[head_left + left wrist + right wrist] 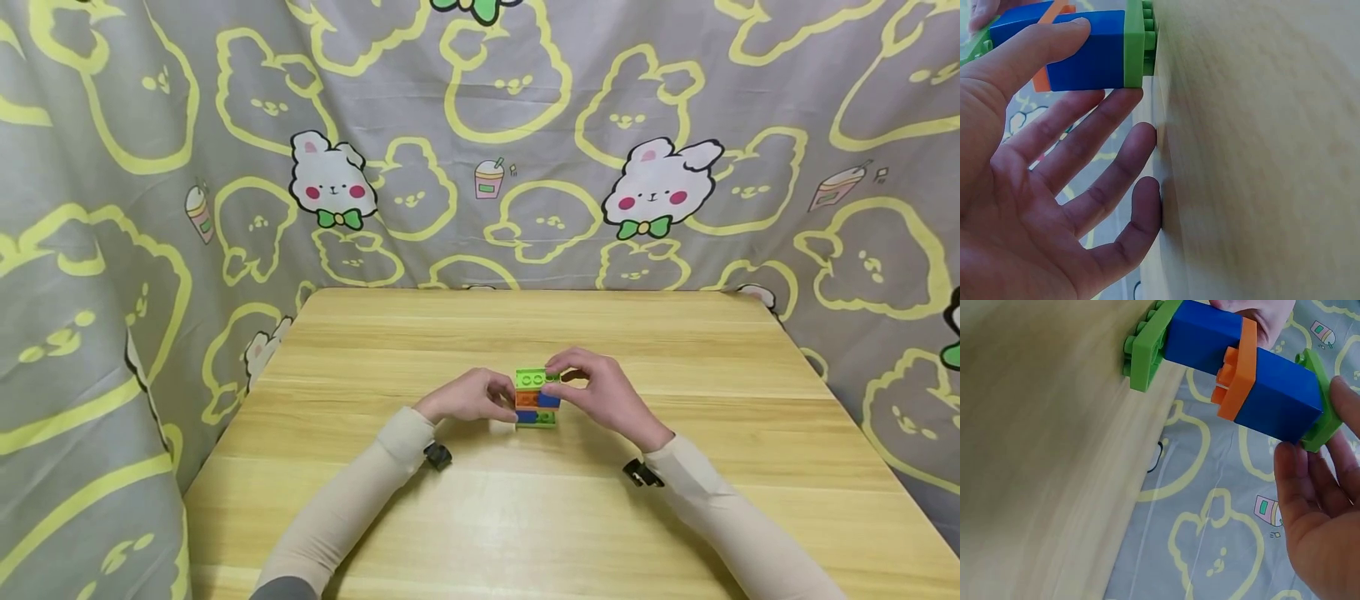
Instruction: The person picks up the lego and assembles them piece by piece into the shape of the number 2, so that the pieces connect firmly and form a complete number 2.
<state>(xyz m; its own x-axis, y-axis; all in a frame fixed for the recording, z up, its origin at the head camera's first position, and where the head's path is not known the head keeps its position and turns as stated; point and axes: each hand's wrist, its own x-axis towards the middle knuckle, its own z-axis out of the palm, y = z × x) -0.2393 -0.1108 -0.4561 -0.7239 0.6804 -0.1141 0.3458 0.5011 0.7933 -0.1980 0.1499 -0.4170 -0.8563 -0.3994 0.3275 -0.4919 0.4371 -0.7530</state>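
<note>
A stack of toy building bricks stands upside down at the table's middle, studs toward the wood. From the bottom it has a green plate, a blue brick, an orange plate, a second blue brick and a green top plate. The blue bricks sit at opposite ends. My left hand grips the lower blue brick from the left, thumb on its side, some fingertips touching the bottom plate. With thumb and fingers, my right hand pinches the top plate's right end.
The light wooden table spreads all around the stack. Behind it and on both sides hangs a grey curtain with yellow animal outlines. A black wrist camera sits under the left cuff, another under the right.
</note>
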